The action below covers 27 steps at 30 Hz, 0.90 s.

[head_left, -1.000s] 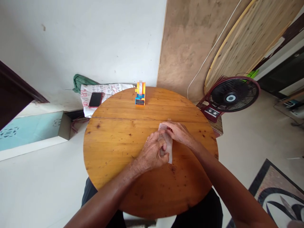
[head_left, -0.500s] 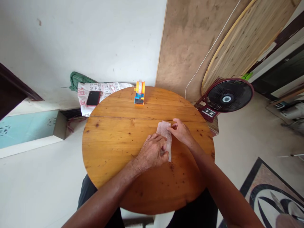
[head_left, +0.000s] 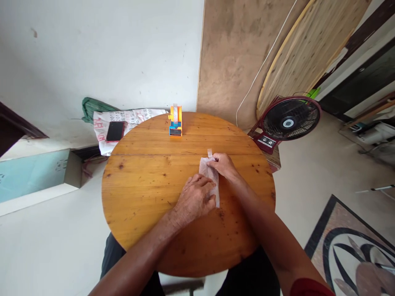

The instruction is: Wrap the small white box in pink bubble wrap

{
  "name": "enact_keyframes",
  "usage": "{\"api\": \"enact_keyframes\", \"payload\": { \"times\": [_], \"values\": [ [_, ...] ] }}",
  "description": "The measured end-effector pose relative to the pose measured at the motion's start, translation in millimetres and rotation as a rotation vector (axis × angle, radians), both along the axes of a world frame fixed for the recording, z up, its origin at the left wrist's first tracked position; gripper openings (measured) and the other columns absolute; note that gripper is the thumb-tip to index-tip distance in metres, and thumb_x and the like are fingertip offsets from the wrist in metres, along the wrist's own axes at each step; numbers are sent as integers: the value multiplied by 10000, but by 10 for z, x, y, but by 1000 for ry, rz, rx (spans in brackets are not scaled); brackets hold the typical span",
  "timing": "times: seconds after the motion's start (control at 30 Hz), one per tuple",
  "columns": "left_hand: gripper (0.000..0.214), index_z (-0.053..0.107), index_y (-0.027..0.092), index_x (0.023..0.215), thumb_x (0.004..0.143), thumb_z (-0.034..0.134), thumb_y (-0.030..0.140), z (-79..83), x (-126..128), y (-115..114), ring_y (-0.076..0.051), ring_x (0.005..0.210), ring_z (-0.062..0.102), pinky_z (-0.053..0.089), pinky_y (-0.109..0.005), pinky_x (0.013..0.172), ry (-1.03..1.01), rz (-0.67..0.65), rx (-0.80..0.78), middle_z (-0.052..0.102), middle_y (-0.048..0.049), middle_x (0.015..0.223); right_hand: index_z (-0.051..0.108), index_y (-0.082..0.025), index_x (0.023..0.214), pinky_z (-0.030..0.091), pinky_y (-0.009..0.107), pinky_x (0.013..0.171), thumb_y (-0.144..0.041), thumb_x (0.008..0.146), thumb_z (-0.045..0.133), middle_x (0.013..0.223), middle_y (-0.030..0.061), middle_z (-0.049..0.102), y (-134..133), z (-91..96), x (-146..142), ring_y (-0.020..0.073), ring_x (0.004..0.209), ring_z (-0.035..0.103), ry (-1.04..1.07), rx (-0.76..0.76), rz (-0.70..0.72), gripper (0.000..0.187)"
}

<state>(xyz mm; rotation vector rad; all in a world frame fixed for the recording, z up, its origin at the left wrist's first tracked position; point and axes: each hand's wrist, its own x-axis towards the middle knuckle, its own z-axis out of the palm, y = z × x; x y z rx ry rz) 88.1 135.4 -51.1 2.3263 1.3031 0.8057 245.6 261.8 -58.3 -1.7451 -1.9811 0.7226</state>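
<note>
A small translucent white packet (head_left: 205,169) lies on the round wooden table (head_left: 145,185), near its middle. My left hand (head_left: 194,200) rests on the packet's near end, fingers curled down over it. My right hand (head_left: 222,165) pinches the packet's far end, where a small strip of tape (head_left: 210,153) sticks up. An orange and blue tape dispenser (head_left: 175,126) stands at the table's far edge, well beyond both hands.
A black phone (head_left: 115,131) lies on printed white sacking (head_left: 135,116) behind the table at the left. A dark red floor fan (head_left: 286,121) stands to the right. Wooden boards (head_left: 296,53) lean on the wall. A patterned rug (head_left: 348,246) covers the floor at the right.
My right hand moved from the packet's side to its far end, where a tape strip now shows. The left hand stayed pressed on the near end. The view drifted slightly.
</note>
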Motion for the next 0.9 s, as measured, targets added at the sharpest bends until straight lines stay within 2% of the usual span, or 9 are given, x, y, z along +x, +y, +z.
{"api": "enact_keyframes", "payload": {
  "times": [0.1, 0.23, 0.3, 0.4, 0.53, 0.7, 0.9],
  "values": [
    [234, 666, 204, 1053, 852, 547, 214, 89, 37, -61, -284, 1076, 520, 449, -433, 912, 123, 50, 30, 660, -88, 1148, 539, -196, 620, 243, 247, 527, -371, 717, 644, 595, -45, 500, -16, 39, -31, 107, 557, 408, -84, 12, -17, 225],
    [188, 658, 215, 1002, 881, 514, 203, 181, 83, -116, -261, 985, 553, 468, -406, 868, 237, 89, -14, 672, -78, 998, 549, -196, 623, 256, 242, 531, -377, 691, 658, 599, -46, 502, 14, 22, -29, 111, 568, 418, -58, -7, -18, 222],
    [187, 652, 222, 1012, 883, 517, 202, 172, 89, -119, -249, 975, 574, 486, -387, 872, 233, 93, -57, 673, -68, 1006, 526, -196, 611, 267, 236, 529, -376, 665, 661, 576, -56, 471, 36, 9, -19, 109, 563, 411, 49, -35, -15, 231],
    [248, 639, 233, 1102, 892, 513, 196, 97, 83, -114, -235, 1020, 596, 507, -357, 904, 162, 103, -92, 674, -57, 1088, 485, -199, 606, 285, 232, 531, -395, 622, 661, 566, -69, 430, 19, 51, -10, 103, 558, 394, 334, -83, 1, 264],
    [310, 623, 219, 1184, 897, 510, 188, -2, 80, -124, -239, 1115, 583, 503, -368, 985, 57, 121, -78, 642, -58, 1232, 499, -198, 670, 338, 240, 568, -430, 616, 663, 618, -60, 468, -173, 253, -8, 111, 586, 427, 605, -113, 67, 289],
    [274, 650, 218, 1136, 895, 521, 198, -79, 81, -134, -240, 1134, 581, 509, -381, 998, 11, 137, -41, 621, -67, 1258, 534, -191, 740, 355, 242, 598, -419, 691, 631, 680, -38, 500, -542, 519, -11, 125, 647, 457, 536, 11, 202, 253],
    [327, 589, 194, 1208, 887, 536, 233, -180, 95, -153, -221, 1163, 573, 499, -365, 1012, -121, 187, -64, 548, -98, 1280, 530, -189, 779, 365, 244, 609, -381, 771, 594, 703, -37, 496, -774, 569, 43, 121, 649, 454, 485, 73, 266, 202]
  ]
}}
